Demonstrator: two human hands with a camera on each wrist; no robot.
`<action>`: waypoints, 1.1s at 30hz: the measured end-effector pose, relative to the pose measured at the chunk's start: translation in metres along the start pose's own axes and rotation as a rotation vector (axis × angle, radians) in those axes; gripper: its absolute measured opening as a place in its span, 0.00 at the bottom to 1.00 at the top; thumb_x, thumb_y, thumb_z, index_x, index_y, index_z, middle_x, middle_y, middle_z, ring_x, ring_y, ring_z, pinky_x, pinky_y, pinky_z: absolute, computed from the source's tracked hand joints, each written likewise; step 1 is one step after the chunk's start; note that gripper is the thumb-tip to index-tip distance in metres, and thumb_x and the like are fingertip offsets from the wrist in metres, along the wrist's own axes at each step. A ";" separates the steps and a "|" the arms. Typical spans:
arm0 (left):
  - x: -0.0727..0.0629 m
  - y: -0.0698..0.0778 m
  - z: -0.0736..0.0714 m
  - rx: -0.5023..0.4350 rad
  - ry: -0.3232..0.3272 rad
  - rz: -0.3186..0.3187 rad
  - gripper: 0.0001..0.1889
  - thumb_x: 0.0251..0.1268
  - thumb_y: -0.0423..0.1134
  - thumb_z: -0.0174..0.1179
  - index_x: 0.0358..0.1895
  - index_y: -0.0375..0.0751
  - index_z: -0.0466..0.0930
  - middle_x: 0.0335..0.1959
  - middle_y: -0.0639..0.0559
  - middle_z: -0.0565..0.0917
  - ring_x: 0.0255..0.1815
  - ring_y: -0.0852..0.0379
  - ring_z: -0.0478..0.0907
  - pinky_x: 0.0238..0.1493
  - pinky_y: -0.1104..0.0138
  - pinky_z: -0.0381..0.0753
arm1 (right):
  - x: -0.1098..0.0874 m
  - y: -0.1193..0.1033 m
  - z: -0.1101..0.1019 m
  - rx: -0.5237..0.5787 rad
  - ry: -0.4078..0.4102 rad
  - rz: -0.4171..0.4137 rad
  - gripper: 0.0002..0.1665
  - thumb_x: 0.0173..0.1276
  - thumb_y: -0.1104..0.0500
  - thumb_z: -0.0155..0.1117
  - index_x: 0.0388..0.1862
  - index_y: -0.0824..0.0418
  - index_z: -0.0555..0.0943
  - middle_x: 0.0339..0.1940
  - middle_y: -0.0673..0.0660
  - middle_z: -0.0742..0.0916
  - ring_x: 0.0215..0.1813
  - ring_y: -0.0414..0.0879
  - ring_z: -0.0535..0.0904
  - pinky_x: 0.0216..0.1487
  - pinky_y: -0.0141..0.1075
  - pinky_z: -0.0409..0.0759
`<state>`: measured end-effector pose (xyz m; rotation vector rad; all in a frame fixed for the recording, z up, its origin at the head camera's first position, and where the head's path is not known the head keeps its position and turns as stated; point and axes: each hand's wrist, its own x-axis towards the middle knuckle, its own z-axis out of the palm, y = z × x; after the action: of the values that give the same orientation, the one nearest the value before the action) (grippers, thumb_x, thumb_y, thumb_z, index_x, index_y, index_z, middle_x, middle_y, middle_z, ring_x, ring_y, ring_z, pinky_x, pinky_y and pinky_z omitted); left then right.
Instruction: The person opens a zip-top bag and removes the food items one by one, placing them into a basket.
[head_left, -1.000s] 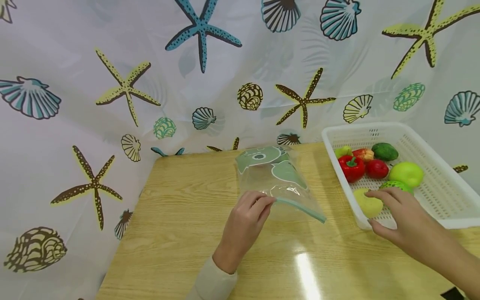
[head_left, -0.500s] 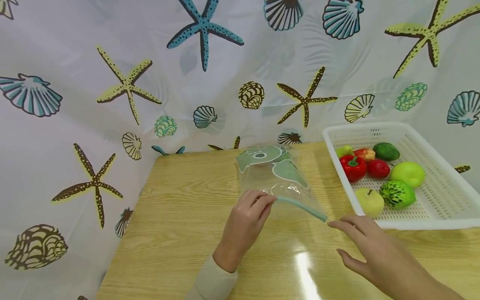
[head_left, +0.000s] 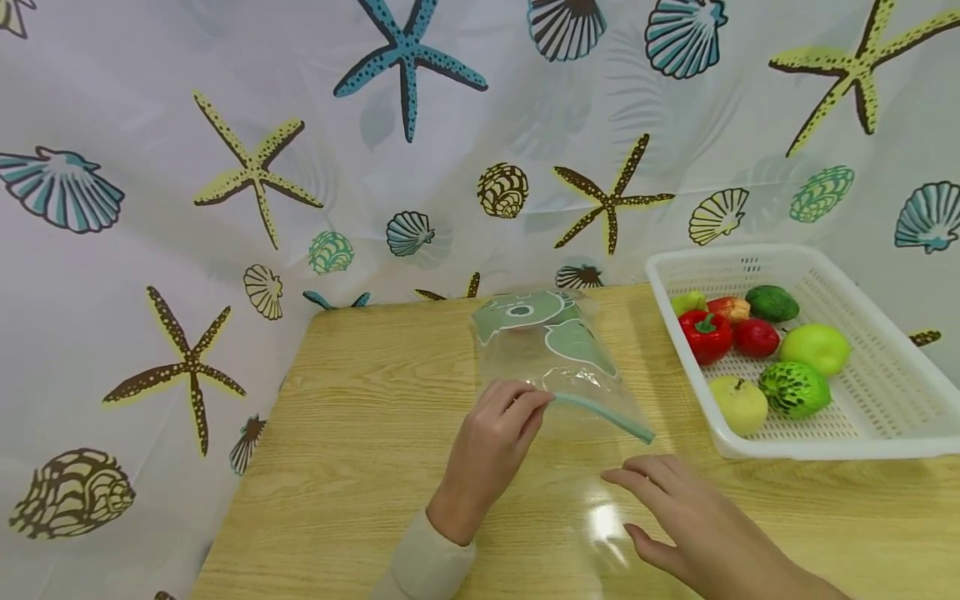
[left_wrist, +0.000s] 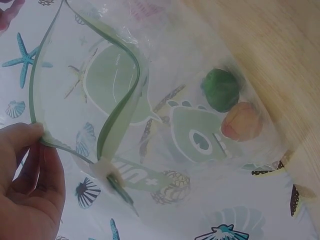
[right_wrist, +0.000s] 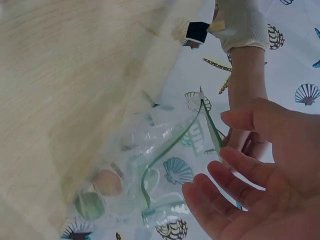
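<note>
A clear zip bag (head_left: 551, 358) with green printed shapes lies on the table, its green-edged mouth facing me. My left hand (head_left: 487, 450) pinches the zip edge between thumb and fingers. The left wrist view shows the mouth gaping beside a slider (left_wrist: 107, 172). Inside the bag lie a round green item (left_wrist: 221, 90) and a peach-coloured one (left_wrist: 242, 121); their kinds are unclear through the plastic. My right hand (head_left: 690, 521) holds nothing, its fingers relaxed and apart, just in front of the bag's right corner.
To the right stands a white plastic basket (head_left: 892, 417) with a red pepper (head_left: 705, 337), a pale yellow pear-like fruit (head_left: 738, 406), a streaked green fruit (head_left: 795, 389), a yellow-green fruit (head_left: 815, 350) and several others. A shell-patterned curtain (head_left: 450, 250) hangs behind the table (head_left: 337, 467).
My right hand has left the basket and moved left and toward me, with nothing in it. The left hand keeps its pinch on the bag's edge.
</note>
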<state>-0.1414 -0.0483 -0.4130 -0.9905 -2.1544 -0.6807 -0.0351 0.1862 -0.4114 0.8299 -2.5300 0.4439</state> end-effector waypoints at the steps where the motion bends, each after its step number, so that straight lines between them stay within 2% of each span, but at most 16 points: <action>1: 0.000 0.000 0.000 0.002 0.003 0.004 0.07 0.61 0.32 0.69 0.42 0.43 0.86 0.39 0.54 0.84 0.41 0.59 0.80 0.45 0.76 0.82 | 0.002 -0.002 0.003 0.003 -0.007 0.006 0.33 0.75 0.34 0.35 0.59 0.50 0.80 0.51 0.41 0.82 0.50 0.37 0.77 0.53 0.23 0.76; 4: 0.000 0.000 0.000 0.014 0.011 0.012 0.08 0.60 0.32 0.70 0.42 0.44 0.86 0.39 0.54 0.84 0.41 0.59 0.80 0.46 0.75 0.82 | 0.009 -0.006 0.010 0.016 -0.042 0.034 0.25 0.72 0.41 0.61 0.62 0.51 0.79 0.53 0.43 0.82 0.53 0.39 0.78 0.52 0.29 0.81; 6: 0.000 0.000 0.001 0.022 0.016 0.017 0.07 0.61 0.32 0.69 0.42 0.44 0.86 0.39 0.54 0.84 0.42 0.59 0.81 0.46 0.75 0.82 | 0.016 -0.009 0.015 0.022 -0.059 0.057 0.29 0.63 0.49 0.73 0.62 0.53 0.79 0.54 0.45 0.82 0.55 0.40 0.78 0.51 0.34 0.84; 8: 0.000 0.000 0.001 0.027 0.017 0.020 0.06 0.62 0.32 0.68 0.41 0.44 0.86 0.39 0.54 0.83 0.42 0.59 0.81 0.46 0.75 0.82 | 0.023 -0.011 0.021 0.029 -0.063 0.074 0.35 0.53 0.56 0.78 0.61 0.54 0.79 0.54 0.47 0.83 0.56 0.41 0.79 0.50 0.37 0.85; 16: 0.000 0.000 0.001 0.024 0.007 0.025 0.06 0.63 0.32 0.68 0.42 0.44 0.86 0.39 0.54 0.84 0.43 0.59 0.81 0.47 0.75 0.83 | 0.051 -0.011 0.047 0.040 0.017 0.076 0.30 0.55 0.63 0.75 0.59 0.61 0.79 0.51 0.54 0.83 0.54 0.49 0.80 0.50 0.41 0.84; 19: 0.001 0.000 0.000 0.027 0.000 0.021 0.07 0.63 0.33 0.68 0.43 0.44 0.86 0.40 0.54 0.84 0.44 0.59 0.81 0.48 0.75 0.83 | 0.062 -0.010 0.057 0.001 0.040 0.098 0.29 0.56 0.63 0.74 0.58 0.62 0.79 0.52 0.56 0.84 0.52 0.50 0.82 0.49 0.41 0.84; 24: 0.000 0.000 0.000 0.017 -0.009 0.012 0.08 0.63 0.32 0.67 0.44 0.44 0.86 0.41 0.54 0.84 0.44 0.59 0.81 0.50 0.74 0.82 | 0.080 -0.010 0.072 -0.096 0.076 0.157 0.21 0.61 0.59 0.73 0.51 0.65 0.80 0.43 0.58 0.87 0.42 0.51 0.84 0.41 0.41 0.84; 29: 0.000 0.000 -0.001 0.009 -0.007 0.015 0.09 0.63 0.32 0.68 0.45 0.44 0.86 0.42 0.54 0.84 0.45 0.59 0.81 0.51 0.74 0.82 | 0.094 -0.008 0.087 -0.126 0.094 0.208 0.17 0.64 0.56 0.73 0.45 0.65 0.80 0.40 0.57 0.86 0.44 0.51 0.83 0.44 0.41 0.83; 31: 0.001 0.000 -0.001 0.004 -0.004 0.019 0.09 0.63 0.32 0.68 0.45 0.43 0.86 0.43 0.53 0.84 0.45 0.58 0.81 0.51 0.74 0.82 | 0.098 -0.004 0.092 -0.148 0.099 0.200 0.15 0.64 0.56 0.72 0.43 0.64 0.80 0.40 0.56 0.85 0.44 0.52 0.82 0.46 0.40 0.82; 33: 0.001 0.000 -0.001 0.001 -0.001 0.023 0.09 0.63 0.32 0.68 0.45 0.43 0.86 0.43 0.53 0.84 0.45 0.58 0.81 0.51 0.73 0.82 | 0.102 0.001 0.096 -0.214 0.115 0.166 0.12 0.63 0.58 0.72 0.39 0.62 0.80 0.36 0.55 0.84 0.41 0.50 0.81 0.43 0.39 0.80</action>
<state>-0.1414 -0.0484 -0.4112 -1.0137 -2.1404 -0.6680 -0.1384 0.0975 -0.4425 0.5032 -2.4940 0.2574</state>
